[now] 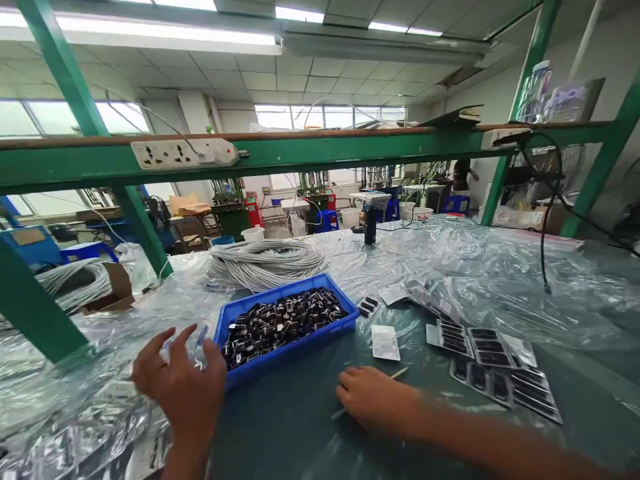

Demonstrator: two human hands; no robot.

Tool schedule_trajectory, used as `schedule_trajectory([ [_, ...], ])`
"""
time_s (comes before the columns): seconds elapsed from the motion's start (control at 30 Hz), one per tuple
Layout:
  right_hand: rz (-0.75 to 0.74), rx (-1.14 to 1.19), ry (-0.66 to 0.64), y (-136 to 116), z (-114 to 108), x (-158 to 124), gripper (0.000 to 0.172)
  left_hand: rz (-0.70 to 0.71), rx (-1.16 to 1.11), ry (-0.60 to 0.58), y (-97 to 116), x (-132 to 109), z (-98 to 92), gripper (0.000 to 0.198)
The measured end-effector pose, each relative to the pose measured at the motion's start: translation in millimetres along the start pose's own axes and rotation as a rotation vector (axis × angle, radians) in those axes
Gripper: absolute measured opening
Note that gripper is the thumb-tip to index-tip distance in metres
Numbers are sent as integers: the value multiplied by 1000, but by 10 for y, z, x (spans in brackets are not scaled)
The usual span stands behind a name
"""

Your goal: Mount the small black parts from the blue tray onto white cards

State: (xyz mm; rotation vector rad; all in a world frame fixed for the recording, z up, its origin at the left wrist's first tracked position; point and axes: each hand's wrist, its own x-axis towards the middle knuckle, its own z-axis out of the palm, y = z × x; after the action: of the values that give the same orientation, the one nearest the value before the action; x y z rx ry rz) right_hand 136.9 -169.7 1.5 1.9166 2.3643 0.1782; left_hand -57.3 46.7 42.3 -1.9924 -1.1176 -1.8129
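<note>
The left hand, fingers spread, hangs at the left end of a blue tray heaped with small dark parts; right of the tray, the right hand is curled around a thin stick, near a white packet, with packs of dark pieces farther right.

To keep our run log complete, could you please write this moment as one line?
left hand: open, raised near blue tray | right hand: at thin stick, grip unclear | blue tray: holds small dark parts
</note>
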Motion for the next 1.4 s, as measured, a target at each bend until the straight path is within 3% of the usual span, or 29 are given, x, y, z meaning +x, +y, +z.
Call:
schedule_trajectory([
  [0.07,-26,25,29,-55,51,-212,17,46,-56,-78,81,-43,33,30],
  [0.13,43,89,25,24,5,-391,17,51,-125,-162,161,-90,61,30],
  [0.3,597,177,99,670,-104,-666,35,54,-359,-382,440,-265,89,23],
  [0.37,721,182,32,859,-61,-690,48,110,-459,-597,568,-389,72,20],
  [0.47,686,265,-73,850,16,-633,43,227,-492,-1007,768,-640,15,27],
  [0.57,640,367,19,643,-27,-505,42,252,-383,-1234,1004,-902,-31,63],
  [0.63,589,546,211,539,-147,-391,39,231,-285,-1250,1160,-1031,-23,85],
  [0.67,549,700,329,514,-222,-322,40,223,-231,-1236,1225,-1073,-8,86],
  [0.73,461,1082,531,506,-364,-163,50,227,-152,-1207,1306,-1115,32,71],
  [0.8,407,1421,635,521,-450,11,54,255,-147,-1227,1323,-1115,67,49],
  [0.87,360,1615,656,531,-447,169,54,258,-176,-1262,1306,-1106,86,43],
  [0.97,314,1710,619,529,-304,318,52,216,-225,-1238,1293,-1123,103,68],
  [1.03,318,1720,545,535,-180,348,52,265,-302,-1218,1301,-1153,119,77],
  [1.17,346,1817,499,566,-68,296,52,337,-433,-1250,1287,-1169,137,67],
  [1.3,267,2041,607,504,-133,254,47,232,-448,-1272,1257,-1109,106,58],
  [1.4,250,2071,632,389,-140,317,48,155,-432,-1282,1241,-1081,88,41],
])
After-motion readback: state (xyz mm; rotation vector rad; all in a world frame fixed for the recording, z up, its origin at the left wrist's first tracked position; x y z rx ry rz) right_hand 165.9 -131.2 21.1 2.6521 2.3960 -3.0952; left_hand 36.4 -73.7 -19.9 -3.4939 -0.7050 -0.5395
